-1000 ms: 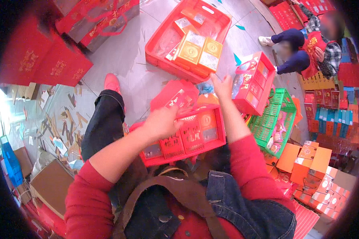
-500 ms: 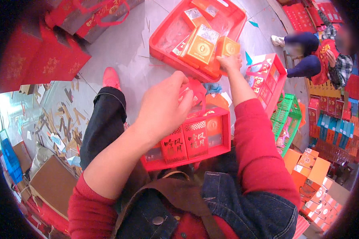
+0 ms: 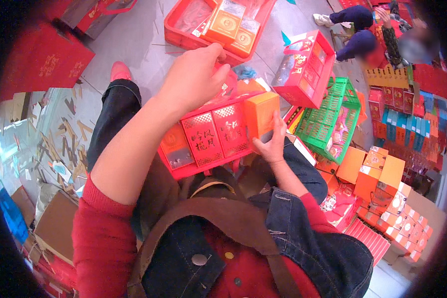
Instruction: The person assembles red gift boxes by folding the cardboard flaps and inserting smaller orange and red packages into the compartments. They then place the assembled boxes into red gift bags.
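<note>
Grey tiled floor (image 3: pixel 144 49) beneath, scraps strewn on the left, and I'm looking down at a red gift box (image 3: pixel 186 172) on the lap. At its right end stands the orange box (image 3: pixel 259 110), my right hand (image 3: pixel 272 141) clamped on its lower right corner; how deep it sits, I can't tell. My left hand (image 3: pixel 193 74) curls over the far edge, its grip hidden, blocking part of the top. Beyond lies the red tray (image 3: pixel 180 37); off to the right, another gift box (image 3: pixel 305 69) and a green basket (image 3: pixel 313 130).
</note>
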`<state>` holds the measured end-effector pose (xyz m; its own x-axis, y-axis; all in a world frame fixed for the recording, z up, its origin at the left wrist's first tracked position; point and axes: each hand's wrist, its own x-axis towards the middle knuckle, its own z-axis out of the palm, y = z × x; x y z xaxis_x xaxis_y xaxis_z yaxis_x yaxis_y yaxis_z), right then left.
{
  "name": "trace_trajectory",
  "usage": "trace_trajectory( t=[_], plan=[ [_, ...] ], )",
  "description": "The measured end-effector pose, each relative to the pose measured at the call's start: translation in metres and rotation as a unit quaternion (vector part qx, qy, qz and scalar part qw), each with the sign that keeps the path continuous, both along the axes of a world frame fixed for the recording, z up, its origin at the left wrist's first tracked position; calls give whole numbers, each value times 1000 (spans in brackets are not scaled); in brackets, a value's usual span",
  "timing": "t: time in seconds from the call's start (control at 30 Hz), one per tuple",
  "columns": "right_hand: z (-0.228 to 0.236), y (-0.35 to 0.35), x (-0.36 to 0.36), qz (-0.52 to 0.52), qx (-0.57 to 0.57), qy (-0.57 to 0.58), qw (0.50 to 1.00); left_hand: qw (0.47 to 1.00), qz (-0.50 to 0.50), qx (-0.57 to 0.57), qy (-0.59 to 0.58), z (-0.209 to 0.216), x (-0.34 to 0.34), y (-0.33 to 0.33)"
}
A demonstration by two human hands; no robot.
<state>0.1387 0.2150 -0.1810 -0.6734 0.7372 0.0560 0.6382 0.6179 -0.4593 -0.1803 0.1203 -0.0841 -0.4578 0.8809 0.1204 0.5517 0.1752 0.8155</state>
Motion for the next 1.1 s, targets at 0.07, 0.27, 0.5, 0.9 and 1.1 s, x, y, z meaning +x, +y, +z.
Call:
trace_trajectory(
  t=[0.07, 0.27, 0.5, 0.9, 1.1],
  plan=[
    [-13, -14, 7, -36, 48, -44, 997, 999, -15, 16, 25, -4, 6, -3],
    [-33, -19, 1, -47, 46, -70, 995, 997, -35, -17, 60, -5, 11, -12],
    [-59, -30, -1, -26, 132, -203, 970, 998, -27, 0, 56, -1, 0, -18],
    [-31, 145, -289, -78, -12, 16, 997, 969, 223, 73, -73, 32, -76, -46],
    [-72, 166, -359, -284, -103, -163, 939, 963, 231, 104, -96, 28, -82, -44]
  ],
)
